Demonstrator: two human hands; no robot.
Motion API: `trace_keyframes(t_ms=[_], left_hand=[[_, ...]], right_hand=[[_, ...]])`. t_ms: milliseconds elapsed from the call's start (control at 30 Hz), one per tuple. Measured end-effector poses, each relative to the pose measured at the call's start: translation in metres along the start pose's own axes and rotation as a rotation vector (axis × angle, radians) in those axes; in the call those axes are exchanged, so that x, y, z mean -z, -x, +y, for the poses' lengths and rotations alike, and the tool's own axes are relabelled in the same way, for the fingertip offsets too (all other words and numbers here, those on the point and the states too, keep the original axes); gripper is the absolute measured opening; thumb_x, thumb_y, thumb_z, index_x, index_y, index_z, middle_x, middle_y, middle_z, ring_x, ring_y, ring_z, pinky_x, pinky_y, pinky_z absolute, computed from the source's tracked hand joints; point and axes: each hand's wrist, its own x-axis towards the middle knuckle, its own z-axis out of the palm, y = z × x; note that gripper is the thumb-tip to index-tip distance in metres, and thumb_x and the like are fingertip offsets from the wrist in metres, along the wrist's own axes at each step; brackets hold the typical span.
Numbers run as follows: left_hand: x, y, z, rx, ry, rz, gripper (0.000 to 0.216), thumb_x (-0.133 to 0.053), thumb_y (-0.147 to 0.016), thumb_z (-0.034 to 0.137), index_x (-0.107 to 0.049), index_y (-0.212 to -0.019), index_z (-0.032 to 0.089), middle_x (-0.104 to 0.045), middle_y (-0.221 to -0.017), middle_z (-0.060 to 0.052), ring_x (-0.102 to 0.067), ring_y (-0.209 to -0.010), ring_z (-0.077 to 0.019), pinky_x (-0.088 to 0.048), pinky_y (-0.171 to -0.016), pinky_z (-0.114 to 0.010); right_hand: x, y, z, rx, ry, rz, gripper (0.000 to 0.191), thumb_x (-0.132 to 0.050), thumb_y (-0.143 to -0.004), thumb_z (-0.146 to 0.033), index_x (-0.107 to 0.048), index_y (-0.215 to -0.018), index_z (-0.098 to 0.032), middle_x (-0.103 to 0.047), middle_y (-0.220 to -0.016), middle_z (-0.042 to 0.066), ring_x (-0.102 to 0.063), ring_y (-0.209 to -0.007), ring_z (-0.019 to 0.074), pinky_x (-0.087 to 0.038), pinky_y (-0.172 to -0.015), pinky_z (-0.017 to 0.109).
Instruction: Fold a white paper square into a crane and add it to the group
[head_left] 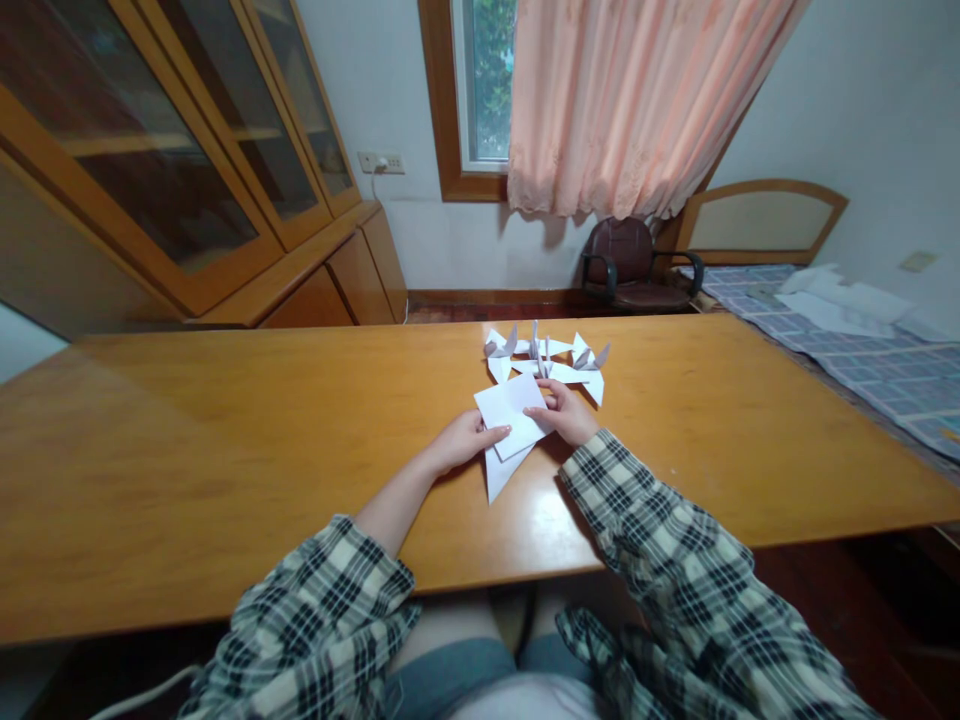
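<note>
Table (187,450): long wooden top, glossy, spanning the view from left to right; the person sits at its near edge.
Cabinet (187,150): wooden, glass doors above and solid doors below, along the left wall.
Curtain (630,100): pink, drawn across the right part of the window (487,80); green foliage shows through the uncovered pane.
Bed (862,350): at right beyond the table, blue checked cover, white cloth lying on it.
Chair (637,265): dark, with armrests, under the curtain and well behind the table.
Sleeves (660,540): checked, black and pale; the left one is pushed back to the elbow and the right one reaches the wrist.
Cranes (544,360): a cluster of folded white paper figures on the table, just beyond the hands.
Paper (514,420): white, partly folded, a square flap uppermost and a pointed tip aimed at the person; it is at mid-table, just above the surface, between both hands.
Left hand (461,440): curled, thumb pressed on the paper's lower left edge, fingers beneath; gripping the paper.
Right hand (570,412): fingers closed in a pinch on the paper's right edge, touching it.
Socket (381,162): white wall plate left of the window, a plug and cord in it.
</note>
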Motion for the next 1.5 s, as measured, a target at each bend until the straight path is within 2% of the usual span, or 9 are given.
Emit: trace_keyframes(t_ms=[200,367,500,667,867,1000,1200,1367,1500], left_hand=[[0.003,-0.001,0.002,-0.066,-0.139,0.162,0.055,-0.066,-0.076,0.043,-0.053,-0.12,0.012,-0.065,-0.113,-0.013,-0.062,-0.098,-0.0255,-0.049,-0.086,-0.04],[0.005,0.007,0.011,-0.321,-0.737,0.402,0.061,-0.07,-0.072,0.032,-0.046,-0.127,0.023,-0.046,-0.135,-0.009,-0.042,-0.122,-0.0275,-0.033,-0.104,-0.047],[0.002,0.011,0.018,-0.466,-0.908,0.132,0.021,-0.064,-0.079,0.033,-0.059,-0.096,0.022,-0.054,-0.119,-0.005,-0.043,-0.116,-0.0235,-0.033,-0.104,-0.042],[-0.004,0.014,0.014,-0.4,-0.903,-0.084,0.021,-0.059,-0.083,0.037,-0.057,-0.098,0.022,-0.049,-0.128,-0.008,-0.04,-0.124,-0.0235,-0.035,-0.105,-0.042],[-0.005,0.015,0.008,-0.291,-0.969,-0.119,0.028,-0.051,-0.088,0.041,-0.052,-0.107,0.02,-0.036,-0.147,-0.01,-0.03,-0.137,-0.0232,-0.026,-0.113,-0.041],[-0.005,0.016,0.009,-0.234,-1.021,-0.095,0.031,-0.05,-0.089,0.043,-0.051,-0.11,0.02,-0.035,-0.148,-0.01,-0.03,-0.138,-0.0241,-0.027,-0.113,-0.041],[-0.002,0.017,0.014,-0.208,-0.995,-0.103,0.033,-0.053,-0.087,0.043,-0.051,-0.11,0.019,-0.035,-0.148,-0.012,-0.03,-0.138,-0.0246,-0.028,-0.112,-0.042],[0.001,0.015,0.011,-0.234,-0.953,-0.099,0.033,-0.055,-0.085,0.041,-0.051,-0.11,0.019,-0.037,-0.147,-0.013,-0.032,-0.137,-0.026,-0.029,-0.111,-0.045],[0.001,0.015,0.01,-0.293,-0.947,-0.104,0.03,-0.054,-0.086,0.038,-0.054,-0.112,0.021,-0.038,-0.146,-0.011,-0.031,-0.136,-0.0259,-0.028,-0.11,-0.046]], right_hand=[[0.003,-0.002,0.007,0.002,0.1,-0.041,0.055,-0.076,-0.063,-0.027,-0.048,-0.109,-0.02,-0.068,-0.075,0.0,-0.065,-0.064,0.0155,-0.05,-0.058,0.027],[0.003,-0.001,0.009,0.052,0.369,-0.044,0.049,-0.072,-0.067,-0.021,-0.051,-0.112,-0.019,-0.068,-0.082,0.002,-0.064,-0.072,0.0163,-0.049,-0.064,0.028],[0.002,0.002,0.006,0.158,0.69,0.007,0.047,-0.071,-0.07,-0.023,-0.055,-0.114,-0.017,-0.059,-0.064,-0.003,-0.055,-0.06,0.0138,-0.043,-0.059,0.026],[-0.001,0.003,0.005,0.253,0.788,0.039,0.045,-0.07,-0.073,-0.024,-0.056,-0.115,-0.017,-0.063,-0.077,0.001,-0.056,-0.068,0.0145,-0.043,-0.064,0.026],[0.007,0.005,-0.003,0.181,0.928,0.15,0.037,-0.058,-0.084,-0.038,-0.057,-0.115,-0.017,-0.059,-0.065,-0.001,-0.054,-0.059,0.0146,-0.038,-0.057,0.026],[0.019,0.005,-0.009,0.038,0.76,-0.024,0.025,-0.05,-0.087,-0.036,-0.059,-0.102,-0.017,-0.053,-0.054,-0.004,-0.053,-0.049,0.0121,-0.039,-0.05,0.024],[0.035,0.006,-0.015,-0.082,0.442,-0.238,0.021,-0.057,-0.082,-0.027,-0.057,-0.101,-0.017,-0.06,-0.062,-0.003,-0.058,-0.054,0.0098,-0.045,-0.052,0.021],[0.038,0.007,-0.018,-0.119,0.423,-0.235,0.012,-0.056,-0.081,-0.019,-0.064,-0.09,-0.018,-0.065,-0.067,-0.001,-0.061,-0.06,0.01,-0.046,-0.055,0.021],[0.038,0.006,-0.019,-0.13,0.529,-0.225,0.028,-0.048,-0.076,-0.008,-0.071,-0.089,-0.018,-0.067,-0.068,0.0,-0.064,-0.066,0.0107,-0.048,-0.056,0.019]])
